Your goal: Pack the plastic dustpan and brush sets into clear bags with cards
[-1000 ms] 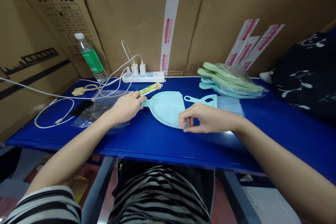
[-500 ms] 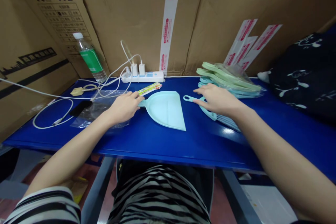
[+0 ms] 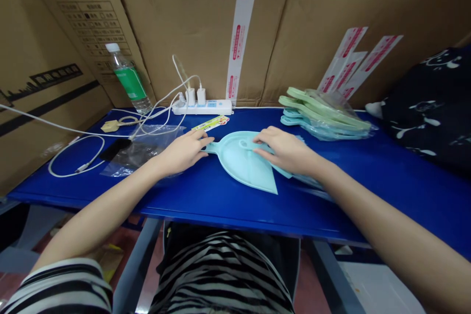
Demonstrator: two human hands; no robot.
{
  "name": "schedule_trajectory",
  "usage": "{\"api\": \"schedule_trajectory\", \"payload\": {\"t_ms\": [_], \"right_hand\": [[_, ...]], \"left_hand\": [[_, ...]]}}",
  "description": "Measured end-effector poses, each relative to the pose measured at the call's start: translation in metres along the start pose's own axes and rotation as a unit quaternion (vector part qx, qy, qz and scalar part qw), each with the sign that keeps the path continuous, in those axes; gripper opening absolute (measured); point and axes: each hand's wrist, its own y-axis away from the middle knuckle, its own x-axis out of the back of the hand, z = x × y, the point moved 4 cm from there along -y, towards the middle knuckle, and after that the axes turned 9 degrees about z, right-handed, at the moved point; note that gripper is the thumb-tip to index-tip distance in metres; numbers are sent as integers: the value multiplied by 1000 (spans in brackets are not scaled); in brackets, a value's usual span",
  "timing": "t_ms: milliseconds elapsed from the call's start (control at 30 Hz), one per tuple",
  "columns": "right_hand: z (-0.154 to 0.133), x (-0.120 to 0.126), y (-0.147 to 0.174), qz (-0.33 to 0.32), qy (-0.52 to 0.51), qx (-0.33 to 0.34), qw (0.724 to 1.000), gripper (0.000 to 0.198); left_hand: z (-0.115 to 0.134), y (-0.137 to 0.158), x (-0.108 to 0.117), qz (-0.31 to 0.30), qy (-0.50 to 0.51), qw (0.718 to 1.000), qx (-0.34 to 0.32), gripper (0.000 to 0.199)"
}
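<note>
A light blue dustpan [image 3: 245,164] lies on the blue table, its handle pointing left. The fingers and thumb of my left hand [image 3: 186,151] are on either side of that handle's end. My right hand [image 3: 289,149] grips a matching light blue hand brush [image 3: 281,170] between thumb and fingers. The brush's looped handle end lies over the dustpan's pan. Its bristle end points right and is partly hidden under my right hand and forearm.
Behind my right hand lie bagged green and blue dustpan sets [image 3: 324,115]. At the back left stand a water bottle [image 3: 130,81] and a power strip [image 3: 217,106] with white cables. A label card [image 3: 210,123], a clear plastic bag [image 3: 145,149] and a dark patterned bag [image 3: 430,108] also lie here.
My right hand has moved left with the brush, bringing its handle over the dustpan. The dustpan and my left hand have shifted slightly right.
</note>
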Motion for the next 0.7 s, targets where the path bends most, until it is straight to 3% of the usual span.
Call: {"api": "schedule_trajectory", "payload": {"t_ms": [133,433,533,700], "right_hand": [[-20,-5,-2,13,-46,19,999,23],[-35,-14,-9,134,-141,45,980,19],[-30,-6,-7,112,-143,65,981,29],[-14,3,2,15,-116,115,986,40]], "left_hand": [[4,1,-6,46,69,997,-13,43],[13,2,-9,120,128,982,-75,43],[13,2,-6,116,112,984,-78,43],[15,3,-4,77,64,992,-77,42]]}}
